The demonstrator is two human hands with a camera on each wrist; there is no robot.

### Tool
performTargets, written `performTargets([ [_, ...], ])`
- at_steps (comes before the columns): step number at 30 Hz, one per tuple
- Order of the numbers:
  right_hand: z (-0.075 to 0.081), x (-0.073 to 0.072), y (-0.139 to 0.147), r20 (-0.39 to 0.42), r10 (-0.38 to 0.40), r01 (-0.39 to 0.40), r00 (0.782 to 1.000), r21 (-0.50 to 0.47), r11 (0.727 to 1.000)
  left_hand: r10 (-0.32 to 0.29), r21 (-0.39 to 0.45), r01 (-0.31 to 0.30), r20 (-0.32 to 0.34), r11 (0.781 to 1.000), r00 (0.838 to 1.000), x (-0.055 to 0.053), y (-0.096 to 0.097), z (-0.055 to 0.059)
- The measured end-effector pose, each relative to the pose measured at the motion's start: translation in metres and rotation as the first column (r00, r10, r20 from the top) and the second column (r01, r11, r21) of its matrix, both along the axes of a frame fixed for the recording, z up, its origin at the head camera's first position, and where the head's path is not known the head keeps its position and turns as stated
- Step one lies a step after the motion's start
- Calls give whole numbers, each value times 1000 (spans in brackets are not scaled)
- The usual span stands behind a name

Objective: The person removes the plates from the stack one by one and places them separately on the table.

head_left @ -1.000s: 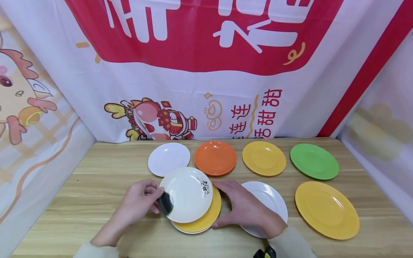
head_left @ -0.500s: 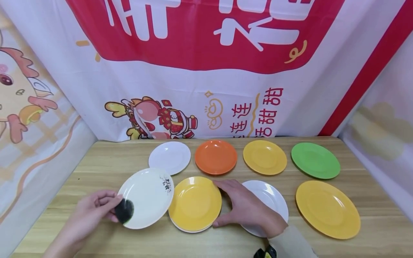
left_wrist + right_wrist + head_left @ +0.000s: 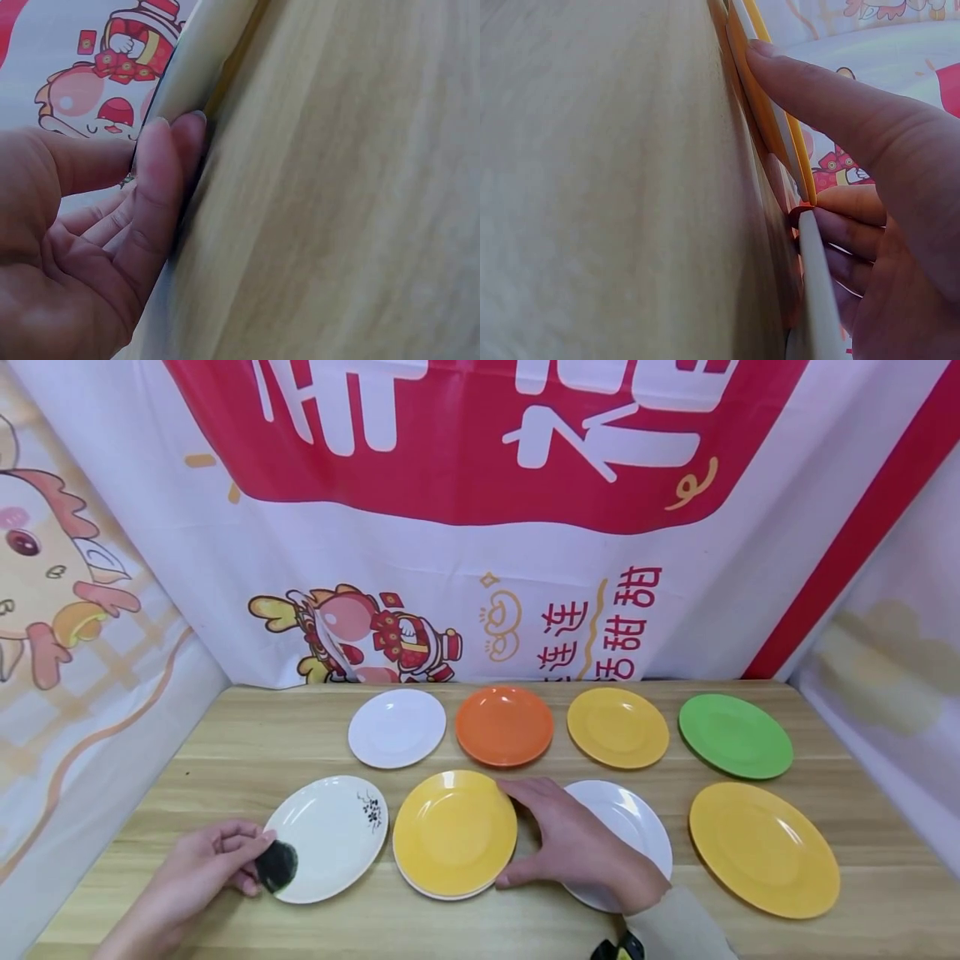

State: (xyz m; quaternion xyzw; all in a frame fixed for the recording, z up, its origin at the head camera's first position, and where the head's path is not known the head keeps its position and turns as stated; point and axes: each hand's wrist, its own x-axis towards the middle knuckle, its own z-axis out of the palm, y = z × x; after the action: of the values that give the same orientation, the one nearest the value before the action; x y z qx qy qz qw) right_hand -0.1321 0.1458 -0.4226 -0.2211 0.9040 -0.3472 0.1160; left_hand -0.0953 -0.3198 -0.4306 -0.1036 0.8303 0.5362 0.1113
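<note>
My left hand (image 3: pixel 202 870) pinches the rim of a cream-white plate (image 3: pixel 337 839) at its black patch; a dark flower print marks the far side. In the left wrist view the thumb lies on the upper face, fingers underneath, and the plate's edge (image 3: pixel 202 64) is close over the wood. My right hand (image 3: pixel 570 843) holds the right rim of a small yellow plate (image 3: pixel 453 831), thumb at the near side and fingers at the far side. A pale rim shows beneath it, and the right wrist view shows layered plate edges (image 3: pixel 769 97).
Behind stand a white plate (image 3: pixel 397 729), an orange plate (image 3: pixel 504 727), a yellow plate (image 3: pixel 617 727) and a green plate (image 3: pixel 735 736). A white plate (image 3: pixel 626 827) lies partly under my right forearm. Farther right is a large yellow plate (image 3: pixel 763 849). Printed cloth (image 3: pixel 450 560) hangs behind the table (image 3: pixel 225 760).
My left hand has carried the cream-white plate left off the yellow plate, then lowered it toward the table beside it. The right hand has stayed at the yellow plate's rim.
</note>
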Motion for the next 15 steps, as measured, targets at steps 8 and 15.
performTargets([
  [8,-1,0,0,-10,5,-4,1000,4,1000,39,-12,-39,-10,999,999,-6,-1,1],
  [15,0,0,0,2,4,-4,1000,1,1000,75,16,-75,8,997,997,-8,-2,0],
])
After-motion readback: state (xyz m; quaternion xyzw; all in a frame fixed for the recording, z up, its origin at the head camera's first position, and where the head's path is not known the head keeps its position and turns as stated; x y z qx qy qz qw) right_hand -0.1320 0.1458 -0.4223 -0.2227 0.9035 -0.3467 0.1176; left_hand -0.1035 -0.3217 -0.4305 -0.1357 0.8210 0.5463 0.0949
